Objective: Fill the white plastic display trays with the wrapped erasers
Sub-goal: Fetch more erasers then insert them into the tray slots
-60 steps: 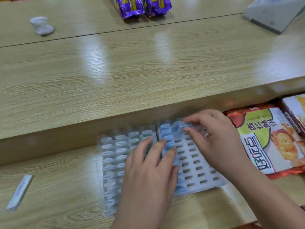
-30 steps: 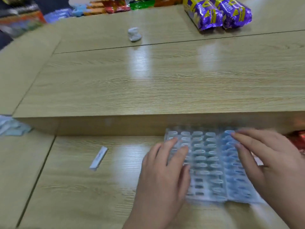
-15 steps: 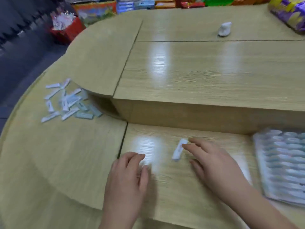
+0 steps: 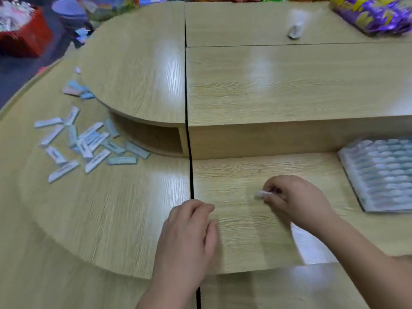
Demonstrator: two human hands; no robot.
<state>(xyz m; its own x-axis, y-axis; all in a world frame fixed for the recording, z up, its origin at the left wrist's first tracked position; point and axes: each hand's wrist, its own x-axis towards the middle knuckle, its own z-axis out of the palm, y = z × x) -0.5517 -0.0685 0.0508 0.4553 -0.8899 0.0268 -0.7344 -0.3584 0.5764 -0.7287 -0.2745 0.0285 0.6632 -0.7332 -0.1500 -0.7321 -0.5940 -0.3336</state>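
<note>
My right hand pinches one white wrapped eraser just above the lower desk, fingers curled round it. My left hand rests on the desk to its left, fingers loosely bent and holding nothing. The white plastic display trays, their slots full of wrapped erasers, lie at the right edge against the raised counter. A loose pile of several wrapped erasers is scattered on the desk at the far left.
A raised wooden counter runs behind the work area, with a crumpled white scrap and purple snack packs on it. A dark seam splits the desk. A red box stands at the top left.
My view swung left, away from the trays. Both hands left the trays; my right hand reached the lone eraser on the desk and picked it up. My left hand settled on the desk.
</note>
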